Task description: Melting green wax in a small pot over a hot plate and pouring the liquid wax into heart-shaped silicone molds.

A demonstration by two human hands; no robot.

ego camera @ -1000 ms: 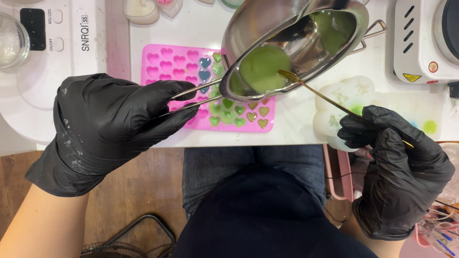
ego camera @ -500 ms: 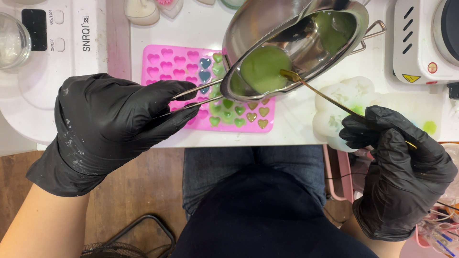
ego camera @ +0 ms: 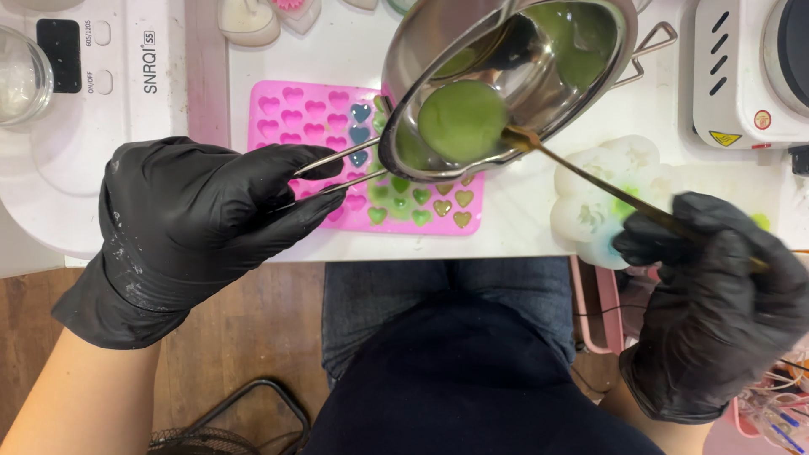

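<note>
- At the far left a white appliance (ego camera: 126, 126) sits on the table, with a clear glass jar (ego camera: 18, 76) at its left edge.
- The left hand (ego camera: 198, 223), in a black glove, is closed around the 2 thin wire handle rods (ego camera: 341, 168) of a steel pouring pot (ego camera: 506, 76).
- The pot is tilted toward the near left, its lip over the right part of a pink heart-shaped mold tray (ego camera: 312, 109) — it holds a pool of green liquid (ego camera: 462, 120).
- The tray lies flat on the white table (ego camera: 522, 211); several hearts at its near right are filled green, others are blue or yellowish, and the far left ones are empty.
- A thin gold-coloured stirring stick (ego camera: 590, 179) runs from the pot's near rim down to the right hand (ego camera: 716, 312).
- The right hand, also gloved black and blurred, is closed on the stick's near end.
- Between pot and right hand a white flower-shaped mold (ego camera: 602, 194) rests on the table.
- At the far right stands a white hot plate (ego camera: 750, 76).
</note>
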